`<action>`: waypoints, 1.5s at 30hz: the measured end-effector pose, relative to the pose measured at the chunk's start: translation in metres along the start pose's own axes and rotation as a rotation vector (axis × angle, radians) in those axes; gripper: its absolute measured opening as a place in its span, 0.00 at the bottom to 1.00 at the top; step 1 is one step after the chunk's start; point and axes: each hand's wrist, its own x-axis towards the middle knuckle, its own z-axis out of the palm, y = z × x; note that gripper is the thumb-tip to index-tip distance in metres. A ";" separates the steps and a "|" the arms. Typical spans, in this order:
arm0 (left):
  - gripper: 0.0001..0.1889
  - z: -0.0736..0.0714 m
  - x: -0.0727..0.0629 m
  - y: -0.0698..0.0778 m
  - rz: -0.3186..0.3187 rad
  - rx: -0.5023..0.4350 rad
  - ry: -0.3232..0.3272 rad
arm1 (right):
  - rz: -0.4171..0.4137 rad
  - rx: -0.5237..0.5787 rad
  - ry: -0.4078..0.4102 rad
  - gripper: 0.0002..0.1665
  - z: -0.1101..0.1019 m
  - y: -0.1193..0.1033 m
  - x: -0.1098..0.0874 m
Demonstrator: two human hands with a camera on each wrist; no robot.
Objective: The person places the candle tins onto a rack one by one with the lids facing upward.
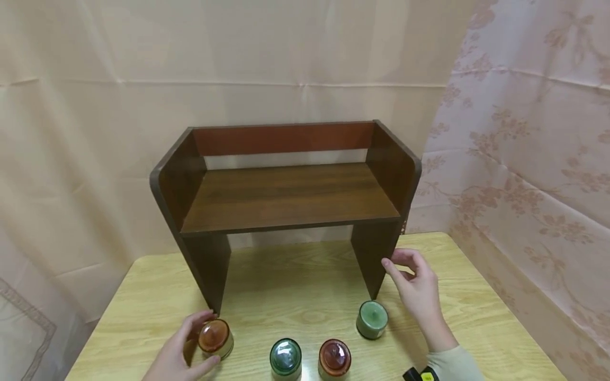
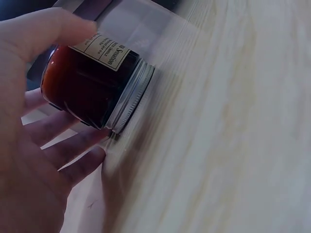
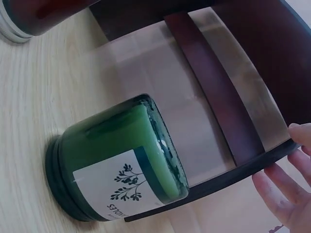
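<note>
My left hand is around an amber glass candle jar, thumb in front and other fingers behind. In the left wrist view this candle jar stands on its ribbed silver lid, cream label beside my thumb. With my right hand I hold the front edge of the right side panel of a dark brown shelf, thumb on its inner face. A green candle jar stands beside that panel; its white plant label shows in the right wrist view.
Another green jar and a red-brown jar stand at the front of the pale wooden table. The shelf's left side panel comes down just behind the amber jar. Beige cloth hangs behind, patterned cloth on the right.
</note>
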 end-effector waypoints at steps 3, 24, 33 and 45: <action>0.48 0.002 0.000 -0.002 0.055 -0.022 -0.020 | -0.011 0.020 0.005 0.16 -0.001 -0.001 -0.001; 0.40 0.008 0.005 -0.006 -0.037 -0.276 -0.076 | -0.046 0.075 0.061 0.18 -0.001 -0.003 -0.001; 0.40 0.007 0.003 -0.004 -0.079 -0.203 -0.065 | -0.033 0.065 0.050 0.19 0.002 -0.001 -0.001; 0.40 0.006 0.003 0.005 -0.139 -0.133 -0.033 | -0.051 0.062 0.039 0.19 0.002 0.000 -0.001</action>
